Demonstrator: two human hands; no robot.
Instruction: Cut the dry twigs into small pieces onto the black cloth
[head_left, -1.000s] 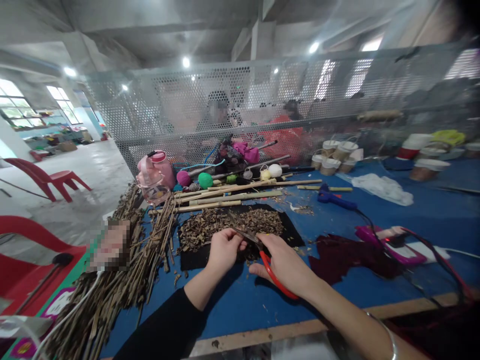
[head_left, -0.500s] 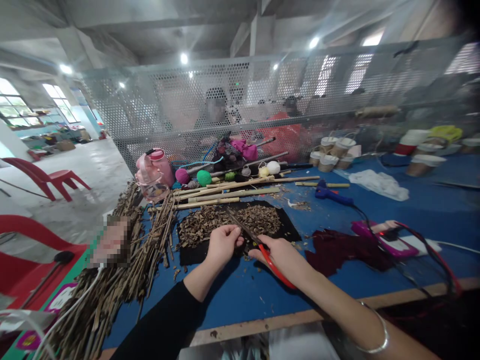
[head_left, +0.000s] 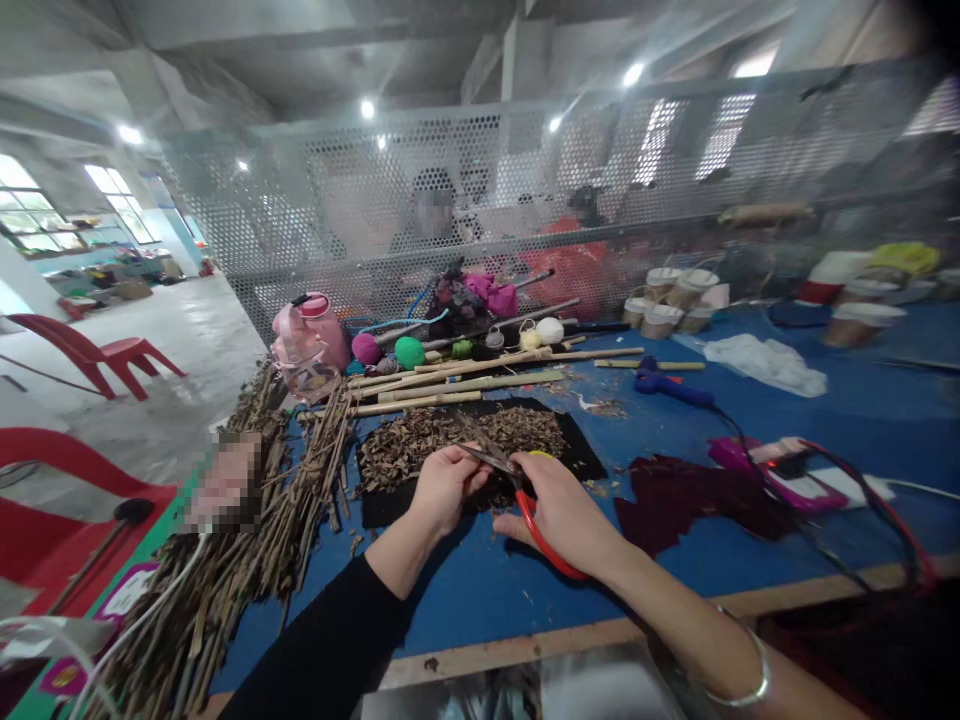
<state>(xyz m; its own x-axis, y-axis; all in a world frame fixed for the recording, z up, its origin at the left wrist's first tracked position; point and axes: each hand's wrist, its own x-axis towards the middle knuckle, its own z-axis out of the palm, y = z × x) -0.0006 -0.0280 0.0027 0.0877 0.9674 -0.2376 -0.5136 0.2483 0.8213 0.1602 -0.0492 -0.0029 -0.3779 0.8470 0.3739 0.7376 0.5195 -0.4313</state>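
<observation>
My right hand (head_left: 566, 505) is closed around scissors (head_left: 531, 518) with red handles. Their blades, which look parted, point left toward the fingertips of my left hand (head_left: 441, 488). That hand is pinched closed; whatever lies between its fingers is too small to make out. Both hands are over the near side of a black cloth (head_left: 381, 510), on which a heap of chopped dry brown plant pieces (head_left: 405, 445) is spread. A small yellow patch shows behind my right fingers, its nature unclear.
Long dry stalks (head_left: 300, 510) lie at the left of the blue table (head_left: 480, 600). Behind the heap are bamboo sticks (head_left: 510, 382), yarn balls (head_left: 410, 352) and a pink bottle (head_left: 319, 335). On the right are a blue-handled corded tool (head_left: 667, 388), dark red cloth (head_left: 675, 500) and cups (head_left: 662, 320).
The scissors have swung from a steep slant to a flatter one, and their blades now look parted beside my left fingertips. My left hand stays nearly in place.
</observation>
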